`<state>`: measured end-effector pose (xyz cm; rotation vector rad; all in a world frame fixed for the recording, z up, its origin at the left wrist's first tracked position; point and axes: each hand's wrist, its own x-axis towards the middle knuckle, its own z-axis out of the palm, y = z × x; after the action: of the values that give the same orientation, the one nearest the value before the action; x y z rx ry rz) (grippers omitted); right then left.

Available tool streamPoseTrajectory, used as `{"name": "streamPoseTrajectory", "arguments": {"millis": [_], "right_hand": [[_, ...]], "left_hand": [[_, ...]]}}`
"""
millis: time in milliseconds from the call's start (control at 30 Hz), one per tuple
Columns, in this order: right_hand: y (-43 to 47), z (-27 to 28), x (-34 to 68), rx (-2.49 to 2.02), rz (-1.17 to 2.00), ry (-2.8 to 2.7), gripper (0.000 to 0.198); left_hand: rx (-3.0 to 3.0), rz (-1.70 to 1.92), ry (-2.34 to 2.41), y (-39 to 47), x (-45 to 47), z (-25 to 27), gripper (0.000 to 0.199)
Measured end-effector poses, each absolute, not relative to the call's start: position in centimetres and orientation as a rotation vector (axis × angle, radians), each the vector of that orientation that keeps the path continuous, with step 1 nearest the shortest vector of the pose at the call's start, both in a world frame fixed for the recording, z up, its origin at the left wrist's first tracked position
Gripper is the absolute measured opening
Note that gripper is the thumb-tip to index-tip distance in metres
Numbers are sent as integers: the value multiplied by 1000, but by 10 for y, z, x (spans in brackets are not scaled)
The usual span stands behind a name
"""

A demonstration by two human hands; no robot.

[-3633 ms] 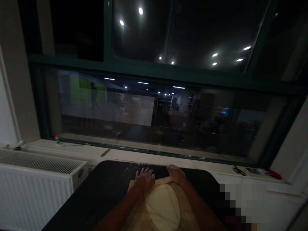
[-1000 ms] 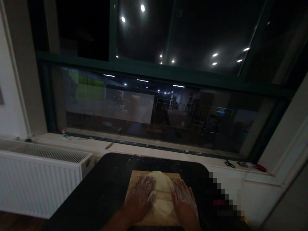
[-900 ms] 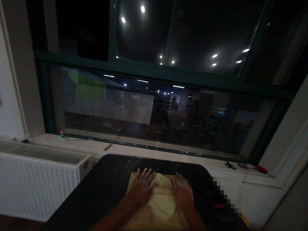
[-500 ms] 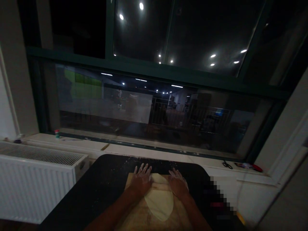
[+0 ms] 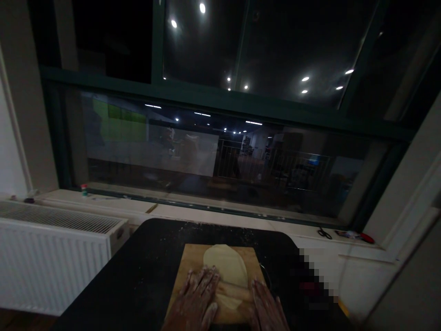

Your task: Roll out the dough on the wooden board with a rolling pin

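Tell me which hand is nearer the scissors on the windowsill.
Right. The right hand lies flat on the rolling pin, on the board's scissors side; the left hand presses the pin's opposite end, farther away.

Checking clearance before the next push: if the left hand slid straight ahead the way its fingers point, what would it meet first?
Probably the dough: the left hand lies flat on the rolling pin, fingers aimed forward and slightly right toward the dough's near-left edge on the wooden board. Depth is unclear.

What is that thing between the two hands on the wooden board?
In the head view, a wooden rolling pin lies across the flat dough, between the left hand and right hand on the wooden board.
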<state>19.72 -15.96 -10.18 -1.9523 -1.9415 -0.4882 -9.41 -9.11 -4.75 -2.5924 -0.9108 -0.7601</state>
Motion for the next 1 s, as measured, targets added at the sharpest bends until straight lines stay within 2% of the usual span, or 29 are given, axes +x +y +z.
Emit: {"name": "streamPoseTrajectory", "arguments": {"millis": [133, 267, 433, 533, 633, 800, 1000], "right_hand": [[-115, -49, 197, -1961, -374, -2008, 52], [-53, -2, 189, -2069, -259, -1956, 44], [16, 27, 188, -2268, -110, -1770, 53], [38, 30, 192, -2329, -83, -1709, 50], [41, 28, 193, -2343, -58, -1713, 45], [7, 27, 186, -2280, -81, -1811, 38], [-60, 8, 178, -2128, -244, -1972, 45]], "left_hand": [[-2583, -821, -1020, -59, -72, -27, 55], [-2680, -630, -1354, -3, -43, -1, 43], [-2669, -519, -1525, 64, -25, 17, 42], [-2608, -496, -1656, 87, -20, 18, 50], [-2579, -474, -1711, 91, -18, 15, 53], [-2604, -487, -1629, 69, -23, 10, 35], [-2641, -596, -1435, 8, -43, 3, 48]]}}
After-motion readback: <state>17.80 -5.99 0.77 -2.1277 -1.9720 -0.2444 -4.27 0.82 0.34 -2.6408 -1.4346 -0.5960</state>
